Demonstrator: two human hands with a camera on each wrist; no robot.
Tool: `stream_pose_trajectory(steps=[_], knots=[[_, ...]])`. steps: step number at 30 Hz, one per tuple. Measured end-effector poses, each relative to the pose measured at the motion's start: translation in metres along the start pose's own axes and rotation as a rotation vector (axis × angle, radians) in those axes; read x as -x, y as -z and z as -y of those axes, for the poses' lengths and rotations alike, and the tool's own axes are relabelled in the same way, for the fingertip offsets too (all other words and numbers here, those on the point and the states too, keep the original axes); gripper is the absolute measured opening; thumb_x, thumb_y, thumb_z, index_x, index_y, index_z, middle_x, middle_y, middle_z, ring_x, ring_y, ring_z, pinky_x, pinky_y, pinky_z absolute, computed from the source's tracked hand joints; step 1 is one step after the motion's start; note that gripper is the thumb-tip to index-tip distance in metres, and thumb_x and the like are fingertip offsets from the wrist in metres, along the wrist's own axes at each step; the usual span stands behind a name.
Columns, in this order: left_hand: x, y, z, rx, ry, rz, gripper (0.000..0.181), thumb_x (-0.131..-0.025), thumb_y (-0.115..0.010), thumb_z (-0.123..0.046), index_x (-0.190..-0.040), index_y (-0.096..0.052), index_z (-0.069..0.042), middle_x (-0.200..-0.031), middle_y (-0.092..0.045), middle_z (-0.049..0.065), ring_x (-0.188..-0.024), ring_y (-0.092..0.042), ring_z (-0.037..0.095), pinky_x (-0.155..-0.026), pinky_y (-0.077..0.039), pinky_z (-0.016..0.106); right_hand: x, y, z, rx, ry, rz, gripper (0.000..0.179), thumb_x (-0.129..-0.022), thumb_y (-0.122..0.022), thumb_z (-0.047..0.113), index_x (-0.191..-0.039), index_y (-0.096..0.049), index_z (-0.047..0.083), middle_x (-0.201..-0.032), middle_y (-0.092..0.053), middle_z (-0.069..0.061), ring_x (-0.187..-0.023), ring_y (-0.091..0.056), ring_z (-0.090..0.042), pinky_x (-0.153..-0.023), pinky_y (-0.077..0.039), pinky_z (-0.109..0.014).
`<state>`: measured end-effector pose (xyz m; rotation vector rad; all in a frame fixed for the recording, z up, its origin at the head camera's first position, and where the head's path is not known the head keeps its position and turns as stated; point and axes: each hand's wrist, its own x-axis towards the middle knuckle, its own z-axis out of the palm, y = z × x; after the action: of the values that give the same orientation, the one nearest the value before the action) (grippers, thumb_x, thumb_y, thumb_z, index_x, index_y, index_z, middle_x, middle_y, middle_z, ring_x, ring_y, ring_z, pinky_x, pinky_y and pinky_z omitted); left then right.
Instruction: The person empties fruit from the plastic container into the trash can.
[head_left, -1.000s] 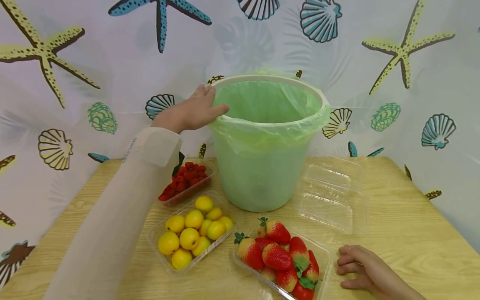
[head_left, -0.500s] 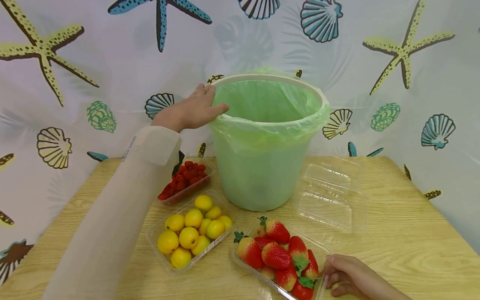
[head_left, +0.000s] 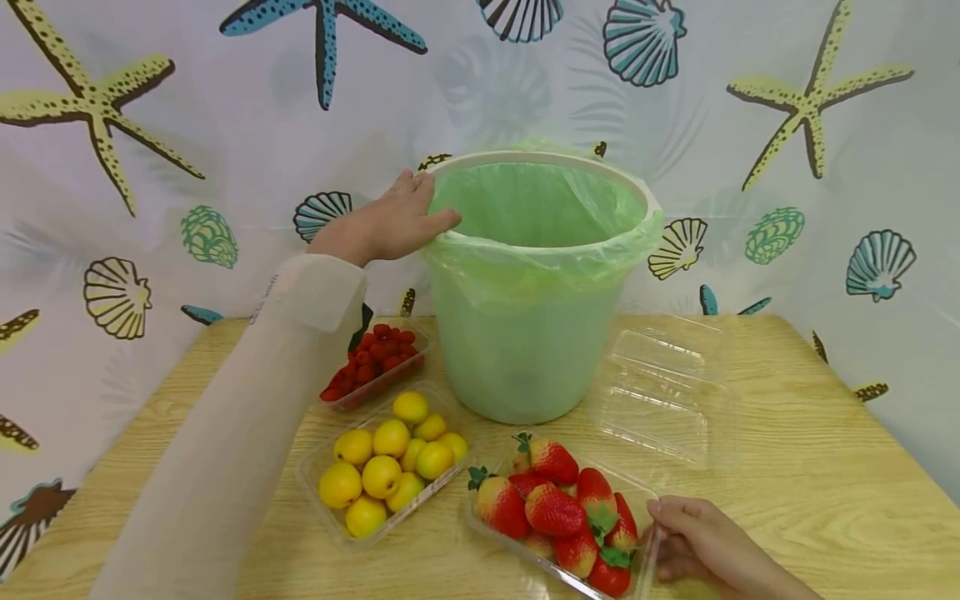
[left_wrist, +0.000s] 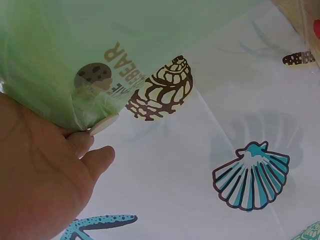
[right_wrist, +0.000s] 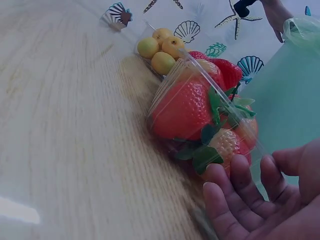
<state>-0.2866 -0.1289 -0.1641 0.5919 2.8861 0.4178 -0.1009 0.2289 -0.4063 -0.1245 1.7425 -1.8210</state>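
Observation:
A translucent trash can (head_left: 525, 350) with a green bag liner (head_left: 547, 258) folded over its pale rim stands at the table's middle. My left hand (head_left: 390, 221) grips the rim's left side, the thumb at the inner edge; the left wrist view shows fingertips at the outside under the rim. At the front, my right hand (head_left: 701, 537) pinches the right edge of a clear plastic container (head_left: 517, 546), thumb on top and fingers against its outer wall. Large strawberries (head_left: 555, 510) are heaped inside; in the right wrist view, strawberries (right_wrist: 182, 112) show through the wall.
Left of the strawberries, a clear container (head_left: 337, 533) holds yellow fruits (head_left: 382, 475). Behind it, another container (head_left: 375, 392) holds small red berries (head_left: 382, 354), partly hidden by my left sleeve (head_left: 300, 333). A clear plastic container or lid (head_left: 660, 400) lies right of the trash can.
My right hand has moved left from the bare table to the strawberry container's right edge and now pinches it. The left hand stays on the trash can's rim.

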Motion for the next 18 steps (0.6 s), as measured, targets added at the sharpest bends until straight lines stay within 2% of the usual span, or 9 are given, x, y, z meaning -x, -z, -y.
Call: stream_pose_trajectory(steps=[3,7,18], knots=[[0.000,-0.001,0.000,0.004,0.001,-0.004,0.077,-0.101,-0.024,-0.048,-0.150,0.014,-0.003,-0.159,0.016,0.014,-0.145,0.022,0.028,-0.118,0.003,0.050,-0.003,0.000,0.002,0.005,-0.007,-0.026,0.033,-0.103,-0.041,0.031,-0.074,-0.051,0.020,-0.084,-0.066,0.006,-0.075,-0.065,-0.007,-0.069,-0.055,-0.025],[-0.001,-0.001,0.000,0.008,0.006,-0.009,0.078,-0.100,-0.024,-0.048,-0.150,0.013,-0.002,-0.159,0.015,0.014,-0.145,0.021,0.028,-0.118,0.002,0.051,-0.005,0.003,0.005,0.009,-0.023,-0.050,0.032,-0.102,-0.042,0.033,-0.076,-0.053,0.019,-0.085,-0.065,0.005,-0.075,-0.064,-0.008,-0.068,-0.056,-0.024],[0.000,0.000,-0.003,0.002,0.027,-0.001,0.077,-0.100,-0.023,-0.050,-0.150,0.013,-0.003,-0.159,0.017,0.013,-0.145,0.022,0.027,-0.119,0.003,0.049,-0.011,0.008,0.011,0.044,-0.004,-0.093,0.033,-0.102,-0.043,0.034,-0.079,-0.057,0.016,-0.088,-0.063,0.003,-0.077,-0.064,-0.009,-0.068,-0.056,-0.025]])
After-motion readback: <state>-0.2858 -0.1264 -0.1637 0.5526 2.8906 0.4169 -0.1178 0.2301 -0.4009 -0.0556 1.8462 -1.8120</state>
